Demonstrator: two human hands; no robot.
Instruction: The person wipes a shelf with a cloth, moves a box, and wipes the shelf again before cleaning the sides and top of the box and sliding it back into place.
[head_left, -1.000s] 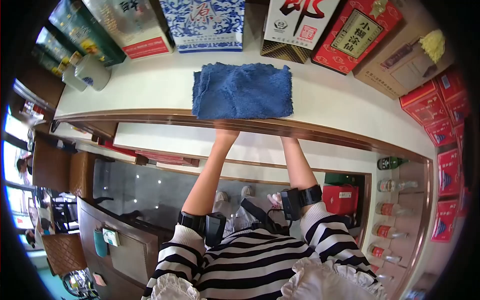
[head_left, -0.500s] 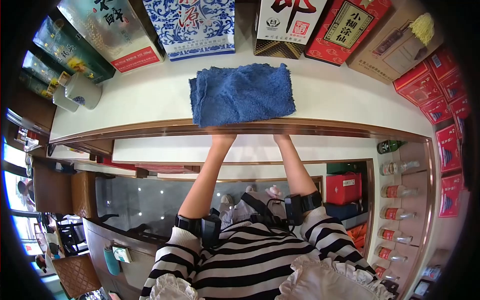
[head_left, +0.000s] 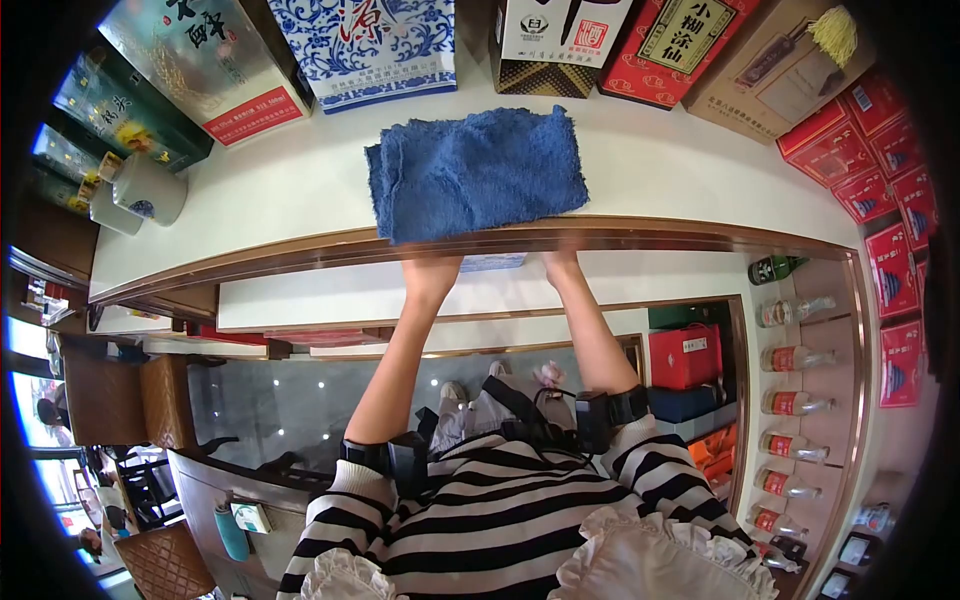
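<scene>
A: See any risk from here?

B: Plenty. Left hand (head_left: 430,273) and right hand (head_left: 562,265) slightly apart, partly tucked beneath the front edge of the upper shelf (head_left: 660,238). Between them, a sliver of a blue-and-white thing (head_left: 495,262), mostly hidden below that edge. Fingers out of sight: impossible to tell whether spread, pressed together or pinching.

A: Likely trouble?

B: Bumped knuckles or a scraped corner against the underside, from working blind and lifting too early. Perhaps a tilt or slip too, from uneven support, if held at all. Can't tell that either.

A: And the blue cloth (head_left: 480,170)?

B: Lying in folds on the upper shelf, near left corner over the brown edge. Easy to drag down with a careless brush from below.

A: Edges and room?

B: Hard front edge right over the hands, probably with little clearance. Bare stretches of lower shelf (head_left: 300,297) to either side. Up top, open white surface left and right of the cloth, then a row of boxes (head_left: 375,60) behind. Beyond the right forearm, glass bottles (head_left: 797,358) in a line; dangerous for a wide elbow swing. Safest opening straight back, toward the striped shirt (head_left: 500,510).
</scene>
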